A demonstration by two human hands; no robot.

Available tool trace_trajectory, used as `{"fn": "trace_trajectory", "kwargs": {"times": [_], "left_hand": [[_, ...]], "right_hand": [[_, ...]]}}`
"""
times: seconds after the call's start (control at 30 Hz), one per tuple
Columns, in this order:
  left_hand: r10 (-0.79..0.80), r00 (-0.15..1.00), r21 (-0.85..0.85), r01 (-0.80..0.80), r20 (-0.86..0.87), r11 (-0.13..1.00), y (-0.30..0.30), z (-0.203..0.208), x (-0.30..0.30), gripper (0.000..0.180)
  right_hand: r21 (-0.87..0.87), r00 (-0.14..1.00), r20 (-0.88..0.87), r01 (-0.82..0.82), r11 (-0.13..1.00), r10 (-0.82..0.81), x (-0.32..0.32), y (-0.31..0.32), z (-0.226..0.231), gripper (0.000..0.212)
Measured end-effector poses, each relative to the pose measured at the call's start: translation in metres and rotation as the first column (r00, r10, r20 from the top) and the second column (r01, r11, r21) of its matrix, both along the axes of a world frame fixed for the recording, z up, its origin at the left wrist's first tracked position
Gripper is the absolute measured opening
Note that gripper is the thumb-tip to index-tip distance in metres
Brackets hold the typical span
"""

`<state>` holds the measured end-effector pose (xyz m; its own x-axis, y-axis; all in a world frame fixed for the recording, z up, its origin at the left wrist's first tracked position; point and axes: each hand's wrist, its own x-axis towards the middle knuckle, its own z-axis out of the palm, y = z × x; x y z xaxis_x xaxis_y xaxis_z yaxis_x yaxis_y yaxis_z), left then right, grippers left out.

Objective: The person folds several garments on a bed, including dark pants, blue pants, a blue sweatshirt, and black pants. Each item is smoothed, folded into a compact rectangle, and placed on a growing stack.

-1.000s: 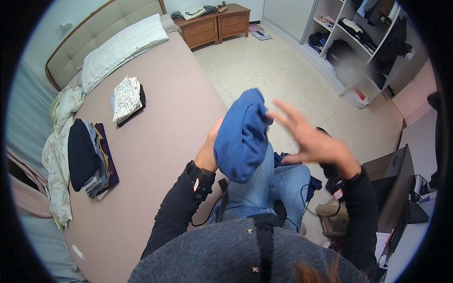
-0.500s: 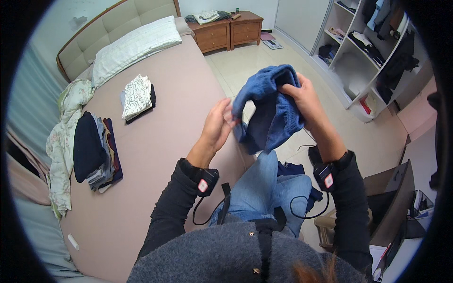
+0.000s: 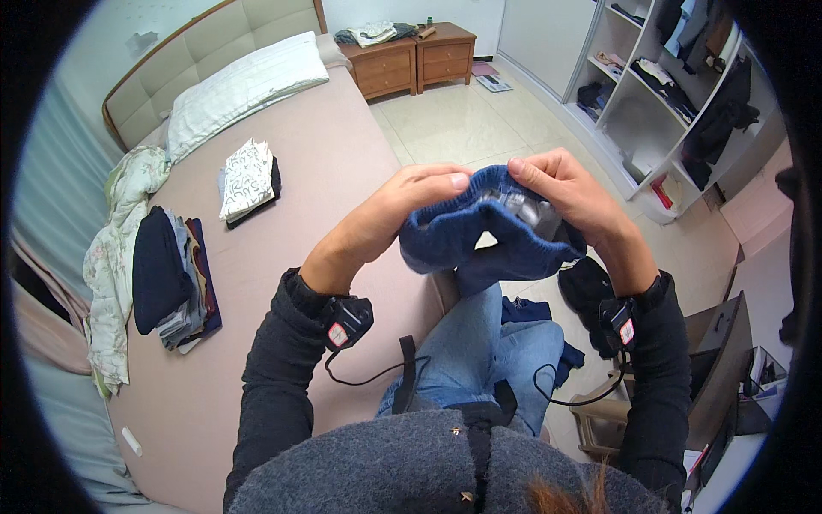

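Between my hands hang small blue pants (image 3: 471, 224), held up in front of me by their ribbed, stretchy waistband. The waist opening faces up toward me and shows a grey lining inside. My left hand (image 3: 390, 210) is closed on the left side of the waistband, thumb along the top edge. Its fingers are partly hidden behind the cloth. With thumb and fingers, my right hand (image 3: 575, 193) pinches the waistband at its back right. The lower part of the pants hangs just above my knees.
On the bed (image 3: 282, 283) to my left lie a stack of folded dark clothes (image 3: 163, 270) and a smaller folded pile with a patterned white top (image 3: 247, 180). Dark clothes (image 3: 586, 295) lie on the floor beyond my knees. An open wardrobe (image 3: 642, 128) stands at the far right.
My left hand, open beside the cloth before, now grips the waistband. The pants have come lower and turned so their waist opening faces up. My right hand has moved slightly right.
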<state>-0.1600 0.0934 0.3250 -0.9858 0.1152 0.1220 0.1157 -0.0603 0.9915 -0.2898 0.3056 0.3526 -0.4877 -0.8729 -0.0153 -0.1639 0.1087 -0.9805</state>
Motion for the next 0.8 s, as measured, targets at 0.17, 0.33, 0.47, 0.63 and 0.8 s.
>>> {"fn": "trace_trajectory", "kwargs": {"times": [0.17, 0.33, 0.47, 0.63, 0.8], "left_hand": [[-0.156, 0.967, -0.198, 0.197, 0.203, 0.96, -0.004, 0.01, 0.014, 0.061], [-0.305, 0.909, -0.105, 0.345, 0.284, 0.933, -0.012, 0.008, 0.018, 0.063], [-0.139, 0.928, -0.1, 0.184, 0.347, 0.978, -0.015, 0.0, 0.01, 0.052], [0.154, 0.985, -0.444, -0.103, 0.081, 0.89, -0.035, -0.002, -0.019, 0.028], [0.412, 0.844, -0.884, -0.439, -0.345, 0.161, -0.082, 0.017, -0.099, 0.03]], "right_hand": [[-0.018, 0.99, 0.103, -0.095, 0.995, 0.096, 0.009, 0.001, -0.001, 0.039], [-0.055, 0.947, 0.246, -0.2, 0.978, 0.207, 0.012, -0.001, 0.005, 0.04], [-0.019, 0.964, 0.213, -0.16, 0.987, 0.16, 0.009, -0.006, 0.008, 0.036], [0.159, 0.967, -0.253, 0.0, 0.987, 0.041, -0.032, 0.001, -0.006, 0.016], [0.159, 0.301, -0.954, 0.495, 0.854, 0.003, -0.124, 0.004, -0.018, 0.027]]}}
